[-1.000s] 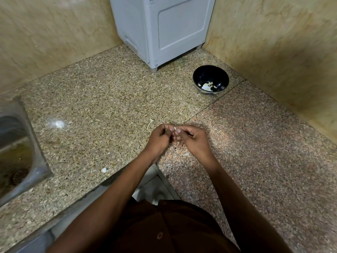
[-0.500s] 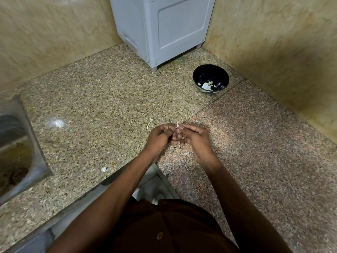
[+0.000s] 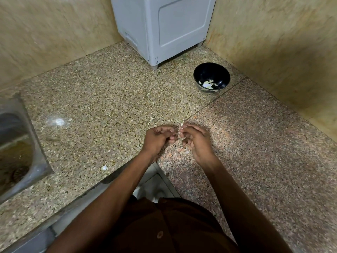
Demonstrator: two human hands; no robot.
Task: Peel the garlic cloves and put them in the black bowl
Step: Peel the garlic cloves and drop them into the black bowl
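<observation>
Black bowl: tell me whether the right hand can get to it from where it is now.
Probably yes. The counter between the right hand and the black bowl looks bare, and the bowl's mouth is open. The hand is busy pinching garlic with the left hand.

speckled polished granite counter (image 3: 102, 99); glossy black bowl (image 3: 211, 77); dull steel sink (image 3: 27, 143); smooth grey plastic appliance (image 3: 164, 28); marbled beige wall tiles (image 3: 273, 33); papery garlic skin (image 3: 150, 122).

Speckled granite worktop (image 3: 102, 92) meets beige stone walls (image 3: 273, 33); a grey appliance (image 3: 164, 24) stands in the corner, a steel sink (image 3: 16, 143) at left.
</observation>
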